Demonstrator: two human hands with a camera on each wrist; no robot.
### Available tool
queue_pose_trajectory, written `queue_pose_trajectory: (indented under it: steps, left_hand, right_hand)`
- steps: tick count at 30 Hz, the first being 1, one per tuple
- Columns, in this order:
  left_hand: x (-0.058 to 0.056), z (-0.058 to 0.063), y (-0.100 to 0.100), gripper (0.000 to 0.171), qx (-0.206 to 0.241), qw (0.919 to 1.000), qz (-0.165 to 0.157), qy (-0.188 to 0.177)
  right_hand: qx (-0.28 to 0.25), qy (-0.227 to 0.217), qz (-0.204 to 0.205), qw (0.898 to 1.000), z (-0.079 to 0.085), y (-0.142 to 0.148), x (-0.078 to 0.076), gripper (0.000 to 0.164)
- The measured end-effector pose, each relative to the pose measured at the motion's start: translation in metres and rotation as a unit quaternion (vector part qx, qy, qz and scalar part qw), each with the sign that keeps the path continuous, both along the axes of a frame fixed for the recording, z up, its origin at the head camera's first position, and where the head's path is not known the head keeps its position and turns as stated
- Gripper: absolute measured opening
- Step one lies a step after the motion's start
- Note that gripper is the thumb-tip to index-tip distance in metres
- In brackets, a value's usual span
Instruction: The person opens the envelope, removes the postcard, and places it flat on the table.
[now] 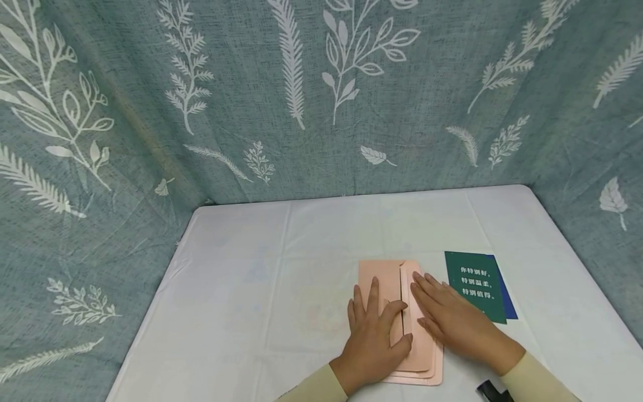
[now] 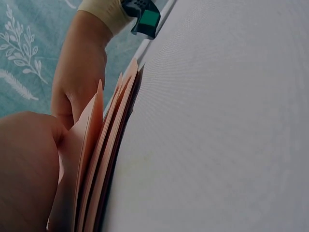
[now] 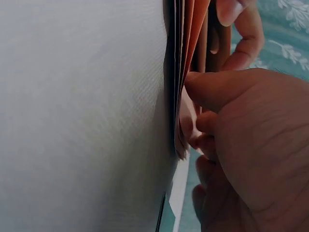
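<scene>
A small stack of pink envelopes [image 1: 416,377] lies on the white table, its edges slightly offset. On the top one, a long flap [image 1: 422,349] is folded over along its right side, with a dark slit showing beside it. My left hand [image 1: 370,338] rests on the envelope with fingers spread, thumb and index finger reaching toward the flap's edge. Extended fingers of my right hand [image 1: 459,321] press on the flap. In the left wrist view, the envelopes [image 2: 104,159] appear edge-on, the top one bulging upward. The right wrist view shows my right thumb [image 3: 207,89] against the stack's side.
Right of the stack, a green card [image 1: 469,268] with white writing partly covers a blue card [image 1: 508,298]. A black wrist strap [image 1: 494,392] sits near the right sleeve. Behind the white-covered table [image 1: 301,234] hangs a green leaf-patterned curtain [image 1: 241,100].
</scene>
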State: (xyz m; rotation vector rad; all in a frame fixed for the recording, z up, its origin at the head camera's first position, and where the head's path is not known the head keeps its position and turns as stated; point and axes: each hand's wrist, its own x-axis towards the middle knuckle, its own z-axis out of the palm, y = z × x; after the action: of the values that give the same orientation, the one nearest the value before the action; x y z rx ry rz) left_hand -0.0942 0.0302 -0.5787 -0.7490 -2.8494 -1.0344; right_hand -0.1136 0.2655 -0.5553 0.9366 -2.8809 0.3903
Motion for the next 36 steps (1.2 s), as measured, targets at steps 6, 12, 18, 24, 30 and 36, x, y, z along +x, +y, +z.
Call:
queue_pose_trajectory:
  steps: [6, 12, 18, 24, 30, 36]
  left_hand:
    - [0.000, 0.000, 0.000, 0.046, 0.005, 1.0000, 0.001, -0.003]
    - [0.001, 0.000, -0.002, 0.049, 0.009, 0.9999, -0.004, -0.007]
    - [0.001, 0.001, -0.002, 0.049, 0.012, 0.9998, -0.006, -0.012]
    - [0.001, 0.001, -0.002, 0.047, 0.001, 1.0000, 0.000, -0.007]
    - [0.001, 0.001, -0.002, 0.048, 0.000, 0.9999, 0.001, -0.012]
    - [0.000, 0.001, -0.002, 0.047, 0.007, 0.9997, 0.000, -0.023]
  right_hand:
    - [0.004, 0.003, 0.019, 1.000, 0.001, -0.003, -0.006, 0.067]
    - [0.000, 0.001, 0.044, 0.999, 0.001, -0.008, -0.010, 0.064]
    - [-0.023, -0.034, 0.038, 0.998, 0.000, -0.011, -0.013, 0.056]
    - [-0.011, -0.063, 0.041, 0.997, 0.002, -0.013, -0.016, 0.053]
    - [-0.005, -0.075, 0.043, 0.996, 0.003, -0.013, -0.016, 0.053]
    - [-0.007, -0.076, 0.043, 0.996, 0.004, -0.012, -0.016, 0.053]
